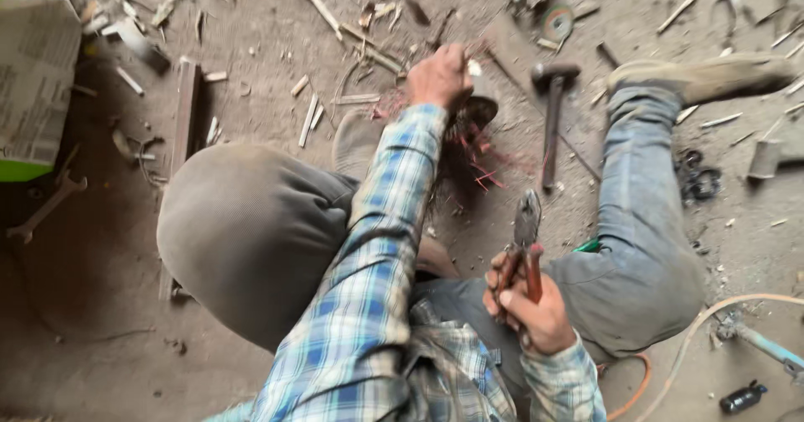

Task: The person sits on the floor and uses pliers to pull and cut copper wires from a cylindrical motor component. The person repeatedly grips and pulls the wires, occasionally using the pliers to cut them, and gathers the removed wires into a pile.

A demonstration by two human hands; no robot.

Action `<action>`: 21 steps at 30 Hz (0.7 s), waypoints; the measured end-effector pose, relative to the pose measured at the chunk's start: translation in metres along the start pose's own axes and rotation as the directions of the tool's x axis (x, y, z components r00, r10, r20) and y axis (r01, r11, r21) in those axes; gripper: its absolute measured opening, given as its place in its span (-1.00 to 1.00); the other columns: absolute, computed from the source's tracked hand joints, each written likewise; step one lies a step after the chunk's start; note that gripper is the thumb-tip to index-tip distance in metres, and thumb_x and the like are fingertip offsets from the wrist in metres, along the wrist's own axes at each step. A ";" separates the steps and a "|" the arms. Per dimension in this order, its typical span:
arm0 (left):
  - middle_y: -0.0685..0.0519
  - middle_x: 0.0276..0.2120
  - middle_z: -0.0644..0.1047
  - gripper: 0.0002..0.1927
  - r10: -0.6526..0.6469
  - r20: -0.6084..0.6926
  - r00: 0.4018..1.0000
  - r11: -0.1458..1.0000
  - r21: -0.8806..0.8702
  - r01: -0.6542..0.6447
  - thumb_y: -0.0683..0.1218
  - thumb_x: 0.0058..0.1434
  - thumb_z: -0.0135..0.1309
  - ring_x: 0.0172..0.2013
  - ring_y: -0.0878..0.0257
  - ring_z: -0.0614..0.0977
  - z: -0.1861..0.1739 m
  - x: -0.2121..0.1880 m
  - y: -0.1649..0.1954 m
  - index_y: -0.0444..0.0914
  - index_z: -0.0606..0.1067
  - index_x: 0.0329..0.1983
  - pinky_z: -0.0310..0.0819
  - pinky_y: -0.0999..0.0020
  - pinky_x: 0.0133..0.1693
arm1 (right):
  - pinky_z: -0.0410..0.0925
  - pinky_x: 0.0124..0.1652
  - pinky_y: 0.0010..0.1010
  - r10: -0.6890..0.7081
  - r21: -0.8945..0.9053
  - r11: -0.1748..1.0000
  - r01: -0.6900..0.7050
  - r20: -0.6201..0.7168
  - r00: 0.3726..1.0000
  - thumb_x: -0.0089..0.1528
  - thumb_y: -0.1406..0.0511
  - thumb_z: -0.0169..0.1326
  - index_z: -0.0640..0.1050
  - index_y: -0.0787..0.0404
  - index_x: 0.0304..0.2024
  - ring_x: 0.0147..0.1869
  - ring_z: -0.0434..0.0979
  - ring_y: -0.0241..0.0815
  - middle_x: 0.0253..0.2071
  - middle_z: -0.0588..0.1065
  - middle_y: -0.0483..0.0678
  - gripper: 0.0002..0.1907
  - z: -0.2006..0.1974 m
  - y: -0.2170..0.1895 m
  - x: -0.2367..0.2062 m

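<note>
We sit on the dirt floor (100,305) with our knees apart, looking down at our two hands. Our right hand (528,305) is closed in a fist around the red handles of a pair of pliers (526,238), held close to our body; the dark nose of the pliers points up and away from the fist, and whether its tips are together we cannot tell. Our left hand (439,77), at the end of a plaid sleeve, is stretched well forward and curled shut on a small pale piece (474,67) that sticks out at its far side; we cannot tell what the piece is.

Just under and beside the left hand lies a dark round part (477,114) with a tangle of thin red wires (473,158) spilling from it toward us. This bundle lies between the two hands, touching or nearly touching the left one and well apart from the right.

A hammer (553,120) lies on the floor just right of the left hand, its head away from us and its handle pointing back toward the pliers. Beyond the hammer head sits a round grinding disc (557,23). Far to the left of both hands lie a spanner (43,208) and a cardboard box (33,70). An orange hose (695,338) curves across the floor right of the right hand.
</note>
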State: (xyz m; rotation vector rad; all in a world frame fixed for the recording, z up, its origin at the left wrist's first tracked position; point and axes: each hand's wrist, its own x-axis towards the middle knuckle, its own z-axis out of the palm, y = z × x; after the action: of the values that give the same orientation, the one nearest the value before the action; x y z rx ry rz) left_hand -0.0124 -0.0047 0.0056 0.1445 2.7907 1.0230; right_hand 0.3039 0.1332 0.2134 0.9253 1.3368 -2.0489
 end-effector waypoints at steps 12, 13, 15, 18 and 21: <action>-0.06 -0.35 0.66 -0.64 0.564 0.389 0.729 0.031 -0.891 0.452 0.07 0.32 0.27 -0.43 0.30 0.67 -0.048 0.019 0.015 -0.36 0.63 -0.23 0.56 0.47 -0.32 | 0.38 -0.31 -0.37 -0.076 -0.163 0.980 0.111 0.207 0.975 0.12 0.46 0.04 0.32 0.39 0.23 -0.23 0.55 -0.09 -0.12 0.45 0.04 -0.41 0.064 -0.060 0.115; -0.08 -0.30 0.66 -0.66 0.574 0.366 0.732 -0.051 -0.876 0.479 0.04 0.36 0.28 -0.38 0.27 0.67 -0.049 0.019 0.013 -0.37 0.60 -0.17 0.57 0.45 -0.29 | 0.40 -0.30 -0.37 -0.071 -0.156 0.982 0.104 0.201 0.977 0.11 0.46 0.03 0.32 0.39 0.23 -0.23 0.55 -0.09 -0.12 0.45 0.04 -0.40 0.067 -0.060 0.118; -0.07 -0.32 0.66 -0.64 0.573 0.341 0.745 -0.138 -0.856 0.497 0.06 0.36 0.24 -0.45 0.32 0.62 -0.053 0.018 0.007 -0.36 0.58 -0.13 0.46 0.49 -0.41 | 0.43 -0.28 -0.38 -0.065 -0.139 0.986 0.092 0.189 0.980 0.10 0.46 0.03 0.31 0.39 0.24 -0.23 0.57 -0.08 -0.12 0.46 0.04 -0.38 0.073 -0.060 0.123; -0.02 -0.46 0.66 -0.50 0.539 0.380 0.751 -0.159 -0.830 0.534 0.21 0.28 0.11 -0.65 0.44 0.53 -0.063 0.017 -0.002 -0.35 0.58 -0.16 0.22 0.60 -0.67 | 0.42 -0.29 -0.37 -0.047 -0.119 0.991 0.066 0.153 0.987 0.10 0.47 0.02 0.31 0.41 0.25 -0.24 0.56 -0.08 -0.13 0.46 0.05 -0.38 0.078 -0.059 0.125; -0.01 -0.47 0.66 -0.37 0.546 0.425 0.722 -0.201 -0.770 0.605 0.32 0.26 0.04 -0.61 0.42 0.56 -0.062 0.017 -0.005 -0.37 0.60 -0.15 0.21 0.62 -0.64 | 0.31 -0.43 -0.44 -0.043 -0.150 0.987 0.061 0.122 0.992 0.10 0.46 0.01 0.31 0.41 0.26 -0.25 0.57 -0.08 -0.13 0.47 0.06 -0.37 0.080 -0.060 0.128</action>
State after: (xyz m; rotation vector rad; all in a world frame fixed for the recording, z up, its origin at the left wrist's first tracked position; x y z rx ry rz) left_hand -0.0407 -0.0456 0.0472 0.1517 0.4552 2.1848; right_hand 0.1590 0.0744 0.1710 0.6973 1.4444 -1.9744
